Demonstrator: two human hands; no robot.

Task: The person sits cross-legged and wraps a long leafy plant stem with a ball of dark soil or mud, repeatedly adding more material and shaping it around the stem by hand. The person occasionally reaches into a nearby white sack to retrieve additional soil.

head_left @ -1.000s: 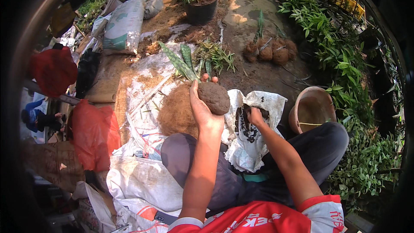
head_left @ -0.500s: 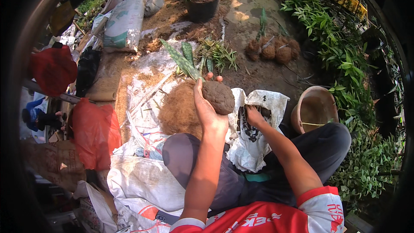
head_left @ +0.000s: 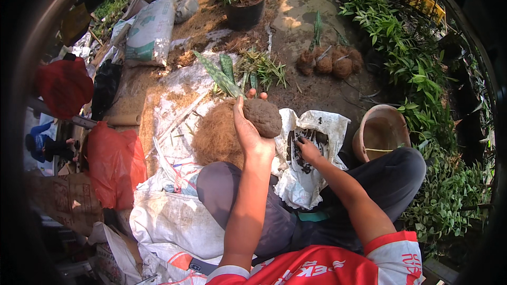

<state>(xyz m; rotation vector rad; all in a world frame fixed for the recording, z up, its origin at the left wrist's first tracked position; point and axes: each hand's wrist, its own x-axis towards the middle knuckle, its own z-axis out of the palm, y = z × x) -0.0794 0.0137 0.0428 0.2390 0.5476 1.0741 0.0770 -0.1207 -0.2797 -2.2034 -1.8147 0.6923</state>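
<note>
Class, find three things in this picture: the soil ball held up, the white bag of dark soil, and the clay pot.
soil ball (head_left: 263, 117), head view, middle of its brown face.
white bag (head_left: 325, 126), head view, upper right fold.
clay pot (head_left: 381, 136), head view, inner wall.

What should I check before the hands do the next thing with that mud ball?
1. Left hand holds the soil ball firmly: ok, fingers wrap around it.
2. Right hand reaches the dark soil: ok, it is inside the open white sack.
3. Plant leaves sit atop the ball: ok, upright behind it.
4. Coconut fibre pile close by: ok, just beside the left hand.
5. Soil moist enough: cannot tell.
6. Clay pot has room inside: ok, nothing visible in it.
</note>
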